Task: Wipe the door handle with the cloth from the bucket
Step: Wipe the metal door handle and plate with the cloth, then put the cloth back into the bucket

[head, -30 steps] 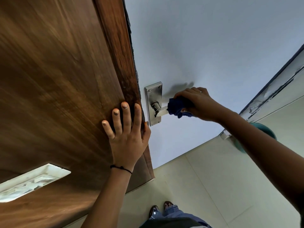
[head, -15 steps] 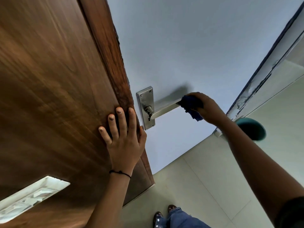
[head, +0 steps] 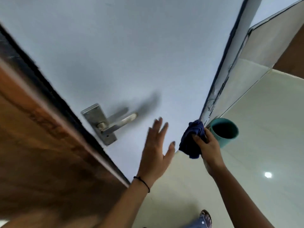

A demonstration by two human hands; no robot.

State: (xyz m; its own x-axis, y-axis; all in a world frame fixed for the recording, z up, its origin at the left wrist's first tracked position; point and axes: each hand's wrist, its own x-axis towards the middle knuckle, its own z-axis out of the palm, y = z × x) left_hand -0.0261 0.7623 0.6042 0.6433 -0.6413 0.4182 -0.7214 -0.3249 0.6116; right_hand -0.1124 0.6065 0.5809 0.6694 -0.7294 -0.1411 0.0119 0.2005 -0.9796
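The metal door handle (head: 120, 123) sticks out from its steel plate on the white door face, left of centre, with nothing touching it. My right hand (head: 209, 148) grips a dark blue cloth (head: 191, 140), bunched and hanging, well to the right of the handle and just left of the teal bucket (head: 225, 131) on the floor. My left hand (head: 156, 148) is off the door, fingers spread, held in the air between the handle and the cloth.
The brown wooden door edge (head: 41, 137) fills the lower left. A white door frame (head: 218, 89) runs up behind the bucket. Pale floor tiles (head: 263, 129) spread to the right, and my sandalled foot (head: 205, 218) shows at the bottom.
My right hand has pulled the cloth off the handle's tip and down toward the bucket. My left hand has left the wooden door edge. The view has swung right.
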